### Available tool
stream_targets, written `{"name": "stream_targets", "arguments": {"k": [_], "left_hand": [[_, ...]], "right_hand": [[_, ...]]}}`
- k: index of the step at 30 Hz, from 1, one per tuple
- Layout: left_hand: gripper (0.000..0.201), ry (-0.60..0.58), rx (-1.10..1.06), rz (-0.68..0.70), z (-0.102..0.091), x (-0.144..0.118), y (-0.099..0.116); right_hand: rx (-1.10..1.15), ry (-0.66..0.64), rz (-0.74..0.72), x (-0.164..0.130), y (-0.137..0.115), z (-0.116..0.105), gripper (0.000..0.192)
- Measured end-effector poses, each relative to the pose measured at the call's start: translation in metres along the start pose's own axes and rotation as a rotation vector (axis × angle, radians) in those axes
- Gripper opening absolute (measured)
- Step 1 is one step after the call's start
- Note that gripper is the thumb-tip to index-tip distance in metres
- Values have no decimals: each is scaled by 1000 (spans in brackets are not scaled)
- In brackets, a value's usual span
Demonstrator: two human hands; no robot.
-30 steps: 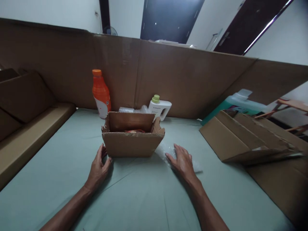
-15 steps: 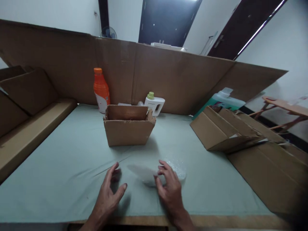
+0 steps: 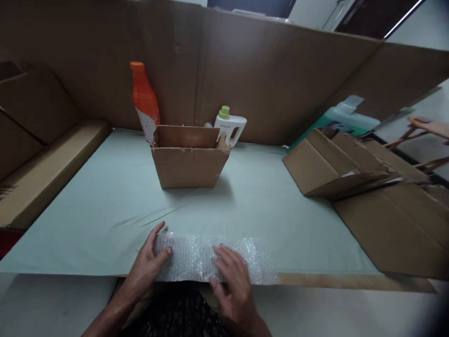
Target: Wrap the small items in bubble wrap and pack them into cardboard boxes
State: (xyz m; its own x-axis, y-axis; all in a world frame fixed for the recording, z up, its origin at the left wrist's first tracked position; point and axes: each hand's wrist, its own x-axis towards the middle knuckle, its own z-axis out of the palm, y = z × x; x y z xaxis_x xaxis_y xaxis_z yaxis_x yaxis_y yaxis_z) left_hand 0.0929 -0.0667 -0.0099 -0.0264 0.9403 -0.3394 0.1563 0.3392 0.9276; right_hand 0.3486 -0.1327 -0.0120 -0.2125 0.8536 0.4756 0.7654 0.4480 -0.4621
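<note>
A sheet of bubble wrap point(image 3: 187, 257) lies flat on the pale green cloth point(image 3: 259, 201), along the near edge of the table, with the left hand point(image 3: 149, 262) at its left end, thumb and pointing finger spread apart, and the right hand point(image 3: 231, 281) over its middle, fingers a bit bent and thumb held away from them. Past the wrap, well apart from both hands, stands a brown box point(image 3: 191, 168) with no lid on top. Behind that, an orange bottle point(image 3: 144, 96) and a white bottle point(image 3: 229, 122) stand near a tall cardboard wall point(image 3: 273, 84).
</note>
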Motion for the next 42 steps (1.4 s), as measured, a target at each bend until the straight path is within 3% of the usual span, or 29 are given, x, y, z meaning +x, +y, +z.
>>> {"name": "stream_targets", "arguments": {"k": [4,6,10,15,19,23,25,27,30,32,35,39,42], "left_hand": [[71,6,73,75,3,3,-7],[70,11,98,108,4,4,-10],[62,21,171,209,2,8,-5],[60,141,350,355,-18,36,24],[68,297,585,421,-41,70,32],[65,474,771,673,-43,78,22],[57,405,805,781,-28,72,18],[52,209,846,849,-7,66,14],[57,-137,937,841,18,63,7],[61,-237,980,800,19,65,1],[57,-219,989,746,4,68,-3],[51,-166,927,718,-14,68,-5],[49,82,922,658,-23,67,-12]], "right_hand": [[-444,72,352,-20,59,-21,48],[-548,83,441,-32,80,-25,51],[-442,112,325,-31,83,-22,29],[-301,172,203,36,64,-16,18],[-346,102,233,81,77,-10,28],[-402,132,281,84,90,-2,46],[-354,118,234,84,80,8,42],[-256,15,145,90,60,25,41],[-106,-219,33,102,33,55,49],[-69,-318,-6,104,31,64,51],[-108,-348,-1,90,55,49,51],[-219,-246,185,60,108,1,40],[-313,-111,345,51,132,-22,42]]}}
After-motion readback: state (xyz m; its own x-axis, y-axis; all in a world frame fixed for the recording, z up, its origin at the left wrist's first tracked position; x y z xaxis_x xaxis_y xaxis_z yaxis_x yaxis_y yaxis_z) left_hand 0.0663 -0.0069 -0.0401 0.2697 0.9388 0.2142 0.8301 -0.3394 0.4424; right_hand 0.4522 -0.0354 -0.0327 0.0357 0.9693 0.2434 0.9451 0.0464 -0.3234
